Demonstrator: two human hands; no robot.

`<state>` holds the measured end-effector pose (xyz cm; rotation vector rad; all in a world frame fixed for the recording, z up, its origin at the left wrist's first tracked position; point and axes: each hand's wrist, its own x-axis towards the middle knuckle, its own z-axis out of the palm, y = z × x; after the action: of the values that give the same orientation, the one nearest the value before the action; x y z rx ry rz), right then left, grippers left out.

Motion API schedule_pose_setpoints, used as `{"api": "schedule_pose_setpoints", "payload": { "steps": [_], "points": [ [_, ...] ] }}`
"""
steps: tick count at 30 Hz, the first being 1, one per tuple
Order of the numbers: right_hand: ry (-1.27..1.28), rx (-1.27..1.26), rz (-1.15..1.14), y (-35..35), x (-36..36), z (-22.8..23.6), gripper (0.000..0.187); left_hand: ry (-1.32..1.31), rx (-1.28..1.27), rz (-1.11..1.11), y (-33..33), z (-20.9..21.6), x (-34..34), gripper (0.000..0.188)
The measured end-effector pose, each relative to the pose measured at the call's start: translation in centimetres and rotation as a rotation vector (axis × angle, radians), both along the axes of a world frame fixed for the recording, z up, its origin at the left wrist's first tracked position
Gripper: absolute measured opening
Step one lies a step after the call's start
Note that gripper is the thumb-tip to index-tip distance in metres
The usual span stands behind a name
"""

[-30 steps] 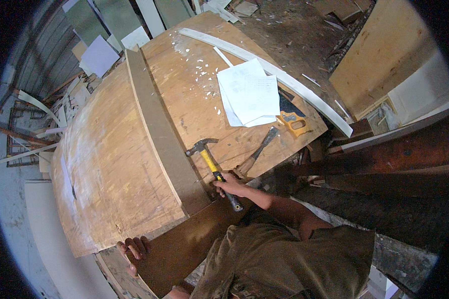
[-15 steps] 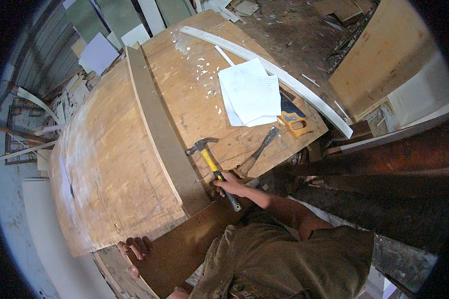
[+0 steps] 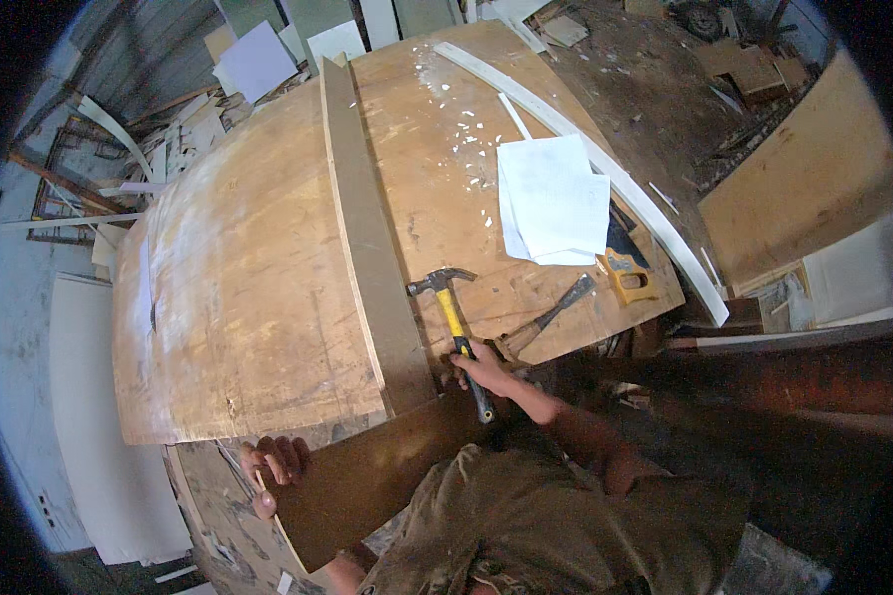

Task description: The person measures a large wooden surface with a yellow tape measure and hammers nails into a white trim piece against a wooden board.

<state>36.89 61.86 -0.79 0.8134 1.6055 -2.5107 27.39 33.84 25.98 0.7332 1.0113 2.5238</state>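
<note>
a hammer (image 3: 453,315) is gripped by the right hand (image 3: 481,369), head raised beside the strip (image 3: 367,238); the brown board (image 3: 367,476) is clasped at its edge by the left hand (image 3: 273,466). nailing looks unfinished.

A rough carpentry workshop is being shown. A big plywood table (image 3: 248,297) is being used as a work surface, with a hammer (image 3: 453,315), a chisel (image 3: 551,315) and a handsaw (image 3: 625,273) lying on it. Offcuts and boards (image 3: 119,169) are being stacked around it, and debris is being left scattered across the dirt floor (image 3: 655,89).
</note>
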Motion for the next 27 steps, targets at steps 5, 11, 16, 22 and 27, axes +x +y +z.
{"api": "schedule_pose_setpoints", "payload": {
  "steps": [5, 11, 16, 22, 27],
  "points": [
    [-0.012, 0.0, -0.013, -0.3, 0.0, -0.3, 0.021, 0.004, -0.058, 0.097, -0.1, 0.3, 0.4, 0.043],
    [-0.004, -0.008, -0.027, -0.3, -0.1, -0.6, 0.021, -0.015, -0.05, 0.1, -0.3, 0.3, 0.6, 0.04],
    [0.018, -0.017, -0.039, -0.3, -0.1, -0.2, 0.018, -0.025, -0.039, 0.08, -0.1, 0.5, 0.4, 0.038],
    [0.009, -0.032, -0.032, -0.2, 0.0, 0.3, 0.017, -0.012, -0.041, 0.079, 0.4, 0.8, 0.7, 0.036],
    [-0.044, -0.035, -0.032, -0.2, -0.1, 0.4, 0.02, 0.008, -0.033, 0.046, 0.5, 1.0, 0.5, 0.036]
  ]
}}
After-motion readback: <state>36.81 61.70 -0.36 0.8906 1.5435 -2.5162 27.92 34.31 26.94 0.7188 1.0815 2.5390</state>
